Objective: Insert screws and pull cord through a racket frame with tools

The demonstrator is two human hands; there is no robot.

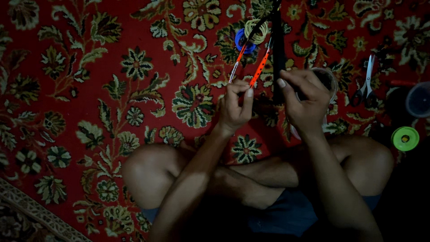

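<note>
I sit cross-legged on a red patterned carpet (89,89). My left hand (235,107) pinches the near ends of two thin orange-and-white braided cords (261,67) that run away from me toward a dark upright strap or stick (278,54). My right hand (304,101) is closed around the lower part of that dark strap, with a clear plastic cup or roll (329,78) partly hidden behind its fingers. The cords' far ends reach up near coils of yellow and blue cord (251,33).
Scissors (367,83) lie on the carpet to the right. Further right stand a grey cup (419,99) and a green round spool (405,138). My bare knees (148,172) spread below both hands.
</note>
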